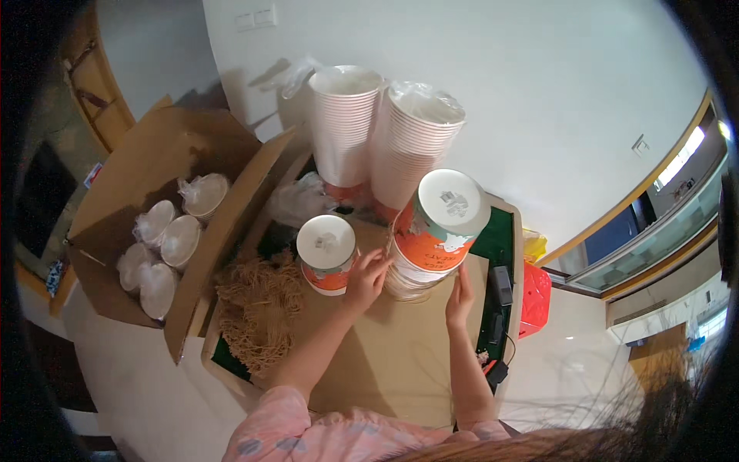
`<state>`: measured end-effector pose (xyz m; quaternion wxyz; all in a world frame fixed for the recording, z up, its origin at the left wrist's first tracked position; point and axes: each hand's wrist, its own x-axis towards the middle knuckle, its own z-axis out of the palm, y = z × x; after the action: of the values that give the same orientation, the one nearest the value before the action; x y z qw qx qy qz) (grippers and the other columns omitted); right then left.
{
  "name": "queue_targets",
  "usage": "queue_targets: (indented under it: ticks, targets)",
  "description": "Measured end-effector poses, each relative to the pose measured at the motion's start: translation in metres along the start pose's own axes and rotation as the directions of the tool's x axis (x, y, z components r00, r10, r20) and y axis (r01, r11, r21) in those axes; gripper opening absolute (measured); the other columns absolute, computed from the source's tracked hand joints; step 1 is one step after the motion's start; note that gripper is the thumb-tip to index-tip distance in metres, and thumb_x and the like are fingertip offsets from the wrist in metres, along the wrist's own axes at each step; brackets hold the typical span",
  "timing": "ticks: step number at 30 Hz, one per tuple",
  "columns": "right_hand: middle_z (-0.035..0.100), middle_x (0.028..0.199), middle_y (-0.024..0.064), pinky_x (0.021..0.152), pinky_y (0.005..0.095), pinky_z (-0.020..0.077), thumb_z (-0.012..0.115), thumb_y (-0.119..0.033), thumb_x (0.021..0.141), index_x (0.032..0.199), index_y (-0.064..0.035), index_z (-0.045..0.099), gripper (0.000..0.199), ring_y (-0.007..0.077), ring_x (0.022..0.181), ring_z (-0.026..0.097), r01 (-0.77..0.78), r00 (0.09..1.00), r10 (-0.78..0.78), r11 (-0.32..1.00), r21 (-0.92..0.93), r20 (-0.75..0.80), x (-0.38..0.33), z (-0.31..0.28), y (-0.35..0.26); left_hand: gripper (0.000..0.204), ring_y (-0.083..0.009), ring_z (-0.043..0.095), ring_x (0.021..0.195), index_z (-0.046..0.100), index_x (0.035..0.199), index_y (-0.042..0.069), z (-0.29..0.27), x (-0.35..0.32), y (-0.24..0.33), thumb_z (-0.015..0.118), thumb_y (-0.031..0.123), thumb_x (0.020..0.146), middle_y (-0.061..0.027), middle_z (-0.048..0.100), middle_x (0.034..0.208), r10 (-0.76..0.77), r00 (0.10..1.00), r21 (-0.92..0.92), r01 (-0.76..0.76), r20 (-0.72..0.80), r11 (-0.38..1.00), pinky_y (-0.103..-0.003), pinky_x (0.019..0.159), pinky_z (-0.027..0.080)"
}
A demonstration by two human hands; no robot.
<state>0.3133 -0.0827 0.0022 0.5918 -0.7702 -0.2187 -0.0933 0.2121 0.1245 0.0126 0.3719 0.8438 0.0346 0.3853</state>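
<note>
An upside-down stack of orange and green paper buckets (pixel 433 248) stands on the brown board in front of me, its white base facing up. On the stack's left side, my left hand (pixel 367 279) pinches a thin twine cord (pixel 392 231) against the bucket wall. My right hand (pixel 459 299) is upright along the lower right side of the stack, fingers stretched out and at or close to its surface; exact contact cannot be made out. Left of my left hand sits another upturned paper bucket (pixel 325 245). A tangled heap of tan twine cords (pixel 258 316) lies beside it.
Two tall stacks of paper buckets, a left stack (pixel 343 123) and a right stack (pixel 419 142), stand against the wall in clear plastic. A cardboard box (pixel 108 208) at left holds several wrapped stacks. Black devices (pixel 500 286) lie along the table's right edge, near a red bag (pixel 535 300).
</note>
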Motion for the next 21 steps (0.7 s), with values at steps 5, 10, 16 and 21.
queue_targets:
  ticks: [5, 10, 16, 21]
  targets:
    - [0.06, 0.106, 0.0074, 0.075, 0.0273, 0.045, 0.044, -0.006, 0.092, 0.114, -0.0026, 0.055, 0.025, 0.0144, 0.087, 0.056, -0.302, 0.951, 0.308, 0.947, 0.107, -0.036, -0.074, 0.042, 0.019, 0.037, -0.0303, 0.051, 0.097, 0.049, 0.116, 0.005, -0.033, -0.046, 0.005, 0.052, -0.001, 0.08, -0.0171, 0.053, 0.102, -0.044, 0.999, 0.192, 0.037, 0.029, 0.981, -0.04, 0.082, 0.042]
    - [0.061, 0.094, 0.0052, 0.068, 0.0244, 0.047, 0.049, -0.008, 0.09, 0.107, -0.0046, 0.056, 0.019, 0.0123, 0.082, 0.059, -0.368, 0.912, 0.297, 0.897, 0.243, 0.284, -0.096, 0.104, 0.007, 0.014, -0.024, 0.053, 0.084, 0.051, 0.095, 0.004, -0.078, -0.07, -0.035, 0.051, -0.001, 0.082, -0.0119, 0.053, 0.093, -0.529, 0.735, -0.145, 0.521, -0.425, 0.841, -0.033, 0.075, 0.043]
    - [0.06, 0.087, 0.0058, 0.064, 0.0252, 0.0478, 0.049, -0.005, 0.087, 0.108, -0.0038, 0.054, 0.022, 0.0123, 0.075, 0.057, -0.571, 0.804, 0.376, 0.704, 0.423, 0.46, -0.076, 0.194, 0.052, 0.007, -0.0177, 0.052, 0.085, 0.053, 0.09, 0.001, -0.089, -0.095, -0.211, 0.053, 0.003, 0.083, -0.0066, 0.056, 0.087, -0.686, 0.644, -0.376, 0.575, -0.339, 0.726, -0.032, 0.076, 0.042]
    - [0.058, 0.078, 0.004, 0.056, 0.0254, 0.0458, 0.049, -0.009, 0.088, 0.098, -0.0056, 0.054, 0.012, 0.012, 0.065, 0.055, -0.668, 0.718, 0.457, 0.664, 0.336, 0.525, -0.065, 0.211, 0.064, 0.02, -0.0255, 0.061, 0.081, 0.059, 0.092, 0.001, -0.086, -0.091, -0.266, 0.055, 0.019, 0.084, -0.0146, 0.063, 0.086, -0.742, 0.649, -0.043, 0.747, -0.17, 0.663, -0.036, 0.071, 0.047]
